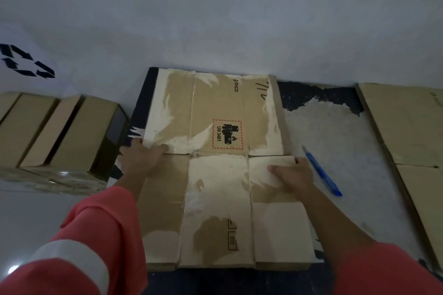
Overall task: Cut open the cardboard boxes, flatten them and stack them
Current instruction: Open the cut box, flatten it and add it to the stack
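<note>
flattened box (217, 115) under both hands; left hand (141, 159) spread flat; right hand (296, 175) grips its edge

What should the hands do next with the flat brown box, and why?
Probably lift the flattened brown cardboard box and carry it right onto the flat brown cardboard sheets. It already lies flat, the left hand rests on its left edge, the right hand grips its right edge. The blue pen-shaped tool lies between, so pass above it.
</note>
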